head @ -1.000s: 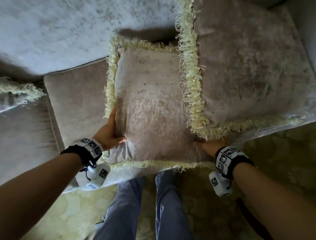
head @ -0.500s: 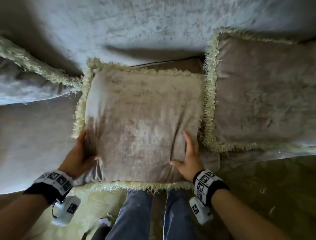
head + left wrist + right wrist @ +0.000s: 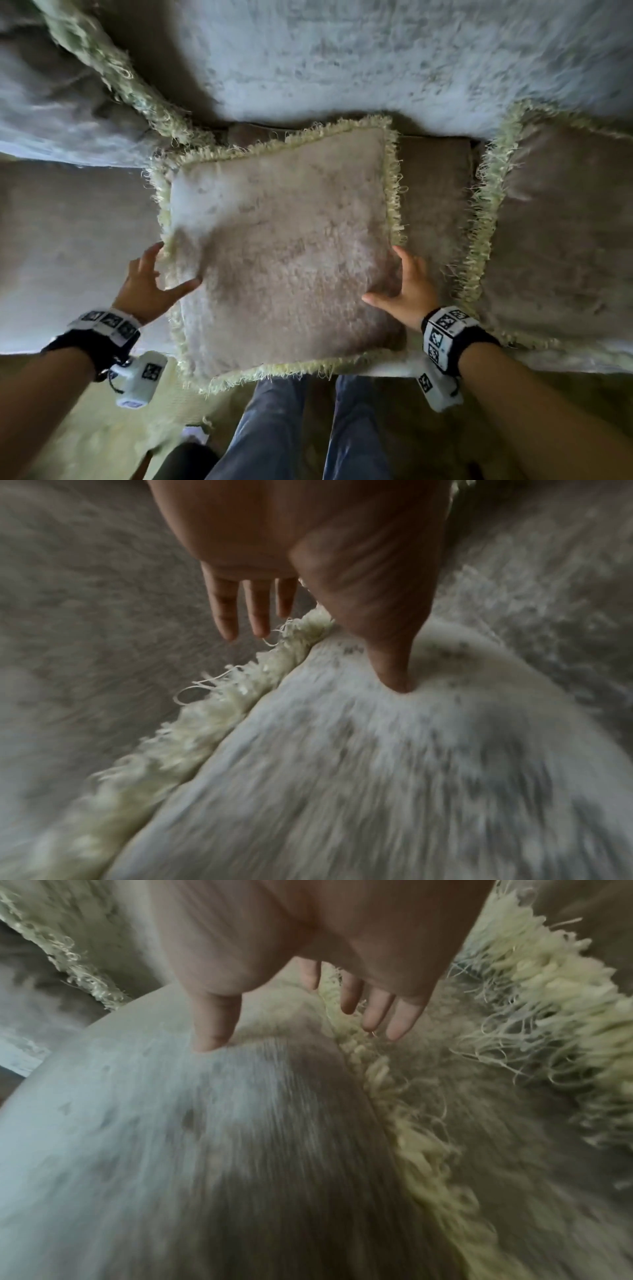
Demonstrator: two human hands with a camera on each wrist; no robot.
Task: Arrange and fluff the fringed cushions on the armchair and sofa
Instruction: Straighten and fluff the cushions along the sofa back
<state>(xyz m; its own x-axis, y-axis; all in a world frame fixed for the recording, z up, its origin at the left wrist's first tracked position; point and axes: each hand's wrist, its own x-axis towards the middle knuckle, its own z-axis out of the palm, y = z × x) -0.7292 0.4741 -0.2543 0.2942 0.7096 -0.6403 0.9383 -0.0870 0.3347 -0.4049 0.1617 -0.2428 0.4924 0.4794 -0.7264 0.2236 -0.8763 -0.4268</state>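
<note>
- Square beige velvet cushion with cream fringe (image 3: 284,246) now lies centred on the sofa seat (image 3: 75,233), shifted leftward off its neighbour.
- Left hand (image 3: 147,284), right hand (image 3: 407,291): I note fingers released, flanking it; fluffing next.

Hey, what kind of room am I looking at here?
Probably a living room at home. A sofa seat carries a middle fringed cushion with another fringed cushion beside it, and a pale carpet lies on the floor below.

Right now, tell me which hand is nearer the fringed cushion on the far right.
Right. The right hand is on the middle cushion's right edge, beside the far-right cushion; the left hand is on the opposite edge.
</note>
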